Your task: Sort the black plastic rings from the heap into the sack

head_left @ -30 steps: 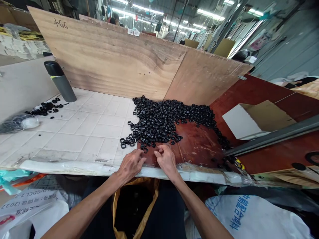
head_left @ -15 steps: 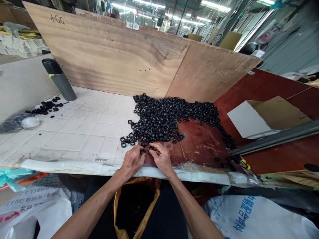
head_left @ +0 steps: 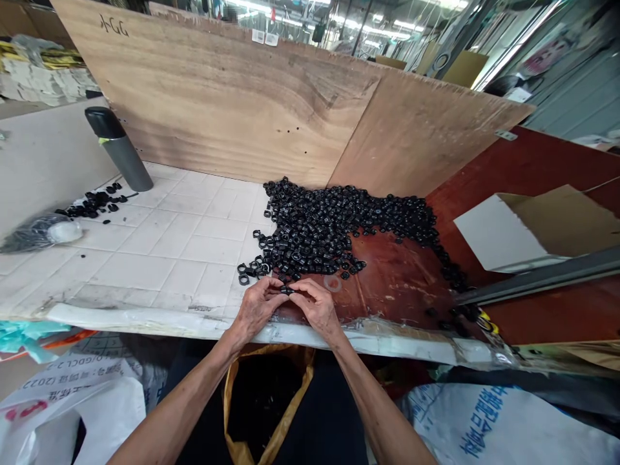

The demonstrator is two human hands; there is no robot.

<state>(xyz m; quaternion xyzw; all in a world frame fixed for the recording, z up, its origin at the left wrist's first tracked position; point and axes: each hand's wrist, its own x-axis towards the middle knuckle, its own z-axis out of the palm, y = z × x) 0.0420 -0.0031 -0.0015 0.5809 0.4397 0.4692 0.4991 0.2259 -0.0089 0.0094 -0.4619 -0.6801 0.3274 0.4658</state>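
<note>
Both hands meet at the near side of a large pile of small black ring-shaped parts (head_left: 314,239). Between the fingertips is a small black part (head_left: 287,290); whether it is one piece or two pressed together cannot be made out. My left hand (head_left: 256,309) pinches it from the left, and my right hand (head_left: 317,309) pinches it from the right. A few loose black rings (head_left: 243,279) lie on the white surface just beyond my left hand. A pale flat ring (head_left: 332,282) rests on the red-brown surface beside my right hand.
A grey bottle (head_left: 126,161) stands at the back left, near scattered black bits (head_left: 99,201) and a plastic bag (head_left: 39,232). An upright plywood board (head_left: 232,97) closes the back. An open carton (head_left: 513,232) is at right. Below the edge hangs a yellow-rimmed bag (head_left: 231,394).
The fingertips of my two hands have come together, and the black parts they held apart now meet between them. The whole view has shifted slightly.
</note>
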